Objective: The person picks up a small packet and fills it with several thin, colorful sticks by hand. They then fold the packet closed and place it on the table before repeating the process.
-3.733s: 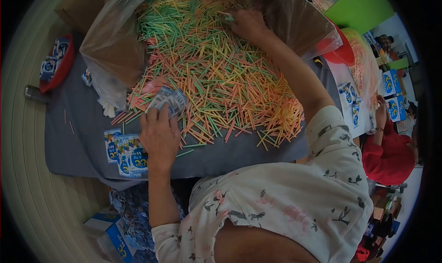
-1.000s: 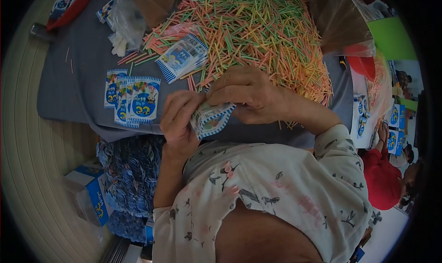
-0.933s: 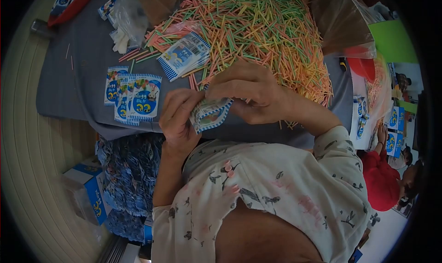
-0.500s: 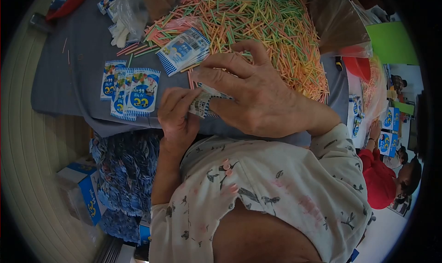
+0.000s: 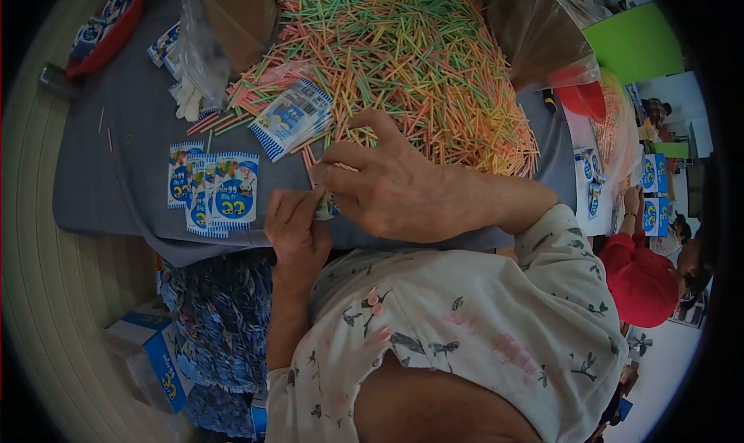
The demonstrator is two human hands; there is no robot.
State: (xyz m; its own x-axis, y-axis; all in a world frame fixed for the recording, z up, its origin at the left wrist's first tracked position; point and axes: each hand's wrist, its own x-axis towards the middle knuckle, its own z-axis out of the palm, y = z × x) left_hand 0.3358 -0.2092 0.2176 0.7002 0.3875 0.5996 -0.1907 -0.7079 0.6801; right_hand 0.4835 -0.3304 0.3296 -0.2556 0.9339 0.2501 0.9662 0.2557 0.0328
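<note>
My left hand (image 5: 296,224) is closed, pinching a small printed packet (image 5: 324,208) of which only a sliver shows. My right hand (image 5: 384,181) curls over the packet's right side, its fingers bent and thumb mostly hidden. A pale sliver shows between those fingers; I cannot make out what it is. Just beyond the hands, a stack of blue-and-white packets (image 5: 293,119) lies against a large heap of thin coloured sticks (image 5: 403,71). More packets with a round blue print (image 5: 235,191) lie overlapping on the grey cloth, left of my left hand.
A red basin (image 5: 116,36) holding packets stands at the far left of the grey-covered table (image 5: 101,187). Clear plastic bags (image 5: 208,40) and a white glove (image 5: 187,100) lie by the heap. A person in red (image 5: 639,280) sits to the right, near blue boxes (image 5: 655,195).
The view has shifted, so the table sits lower at left. My right hand has curled further over, and the packet, broadly visible before, is now mostly covered by my fingers.
</note>
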